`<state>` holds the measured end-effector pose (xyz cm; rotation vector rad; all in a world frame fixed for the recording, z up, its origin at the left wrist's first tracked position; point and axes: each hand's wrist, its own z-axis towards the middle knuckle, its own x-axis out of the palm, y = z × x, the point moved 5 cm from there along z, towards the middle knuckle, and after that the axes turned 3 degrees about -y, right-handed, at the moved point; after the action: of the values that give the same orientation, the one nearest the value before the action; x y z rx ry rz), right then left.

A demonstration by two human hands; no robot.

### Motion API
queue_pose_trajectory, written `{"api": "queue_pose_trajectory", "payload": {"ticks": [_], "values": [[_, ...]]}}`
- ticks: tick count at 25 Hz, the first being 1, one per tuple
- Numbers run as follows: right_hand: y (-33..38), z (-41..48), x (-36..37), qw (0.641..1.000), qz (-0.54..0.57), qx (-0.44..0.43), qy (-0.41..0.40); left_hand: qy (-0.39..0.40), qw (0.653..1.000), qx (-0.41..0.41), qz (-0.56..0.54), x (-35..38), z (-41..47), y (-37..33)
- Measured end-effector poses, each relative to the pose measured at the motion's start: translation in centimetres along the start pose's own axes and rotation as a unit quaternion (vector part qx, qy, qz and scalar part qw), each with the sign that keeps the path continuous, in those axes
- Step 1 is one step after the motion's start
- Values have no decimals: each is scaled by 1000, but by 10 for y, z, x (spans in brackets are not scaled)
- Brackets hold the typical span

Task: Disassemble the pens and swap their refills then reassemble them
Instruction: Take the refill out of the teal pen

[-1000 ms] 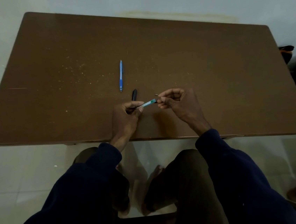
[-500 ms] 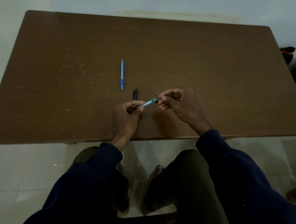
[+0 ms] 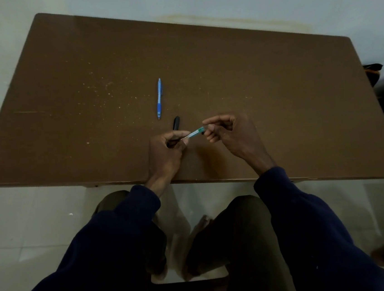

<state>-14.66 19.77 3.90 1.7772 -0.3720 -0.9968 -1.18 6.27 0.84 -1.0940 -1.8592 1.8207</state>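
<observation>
Teal and clear plastic forms the teal pen [image 3: 195,132], which is held above the near part of the table [image 3: 275,89]. Judged light, stiff and slick, with thin parts that may crack if bent. Hold it close to the joint and twist rather than bend. The left hand [image 3: 170,147] grip pinches the clear end. The right hand [image 3: 230,134] grip pinches the teal end. A black cap [image 3: 176,122] lies just beyond the left hand, and the blue pen [image 3: 159,99] lies farther back.

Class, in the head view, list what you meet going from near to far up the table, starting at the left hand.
Left hand, gripping the green pen → black piece → blue pen.
</observation>
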Motion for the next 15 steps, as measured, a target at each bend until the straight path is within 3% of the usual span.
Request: {"api": "queue_pose_trajectory", "payload": {"ticks": [15], "values": [[5, -4, -10, 1000, 1, -4, -14, 2, 1000, -9, -17, 2, 2, 4]]}}
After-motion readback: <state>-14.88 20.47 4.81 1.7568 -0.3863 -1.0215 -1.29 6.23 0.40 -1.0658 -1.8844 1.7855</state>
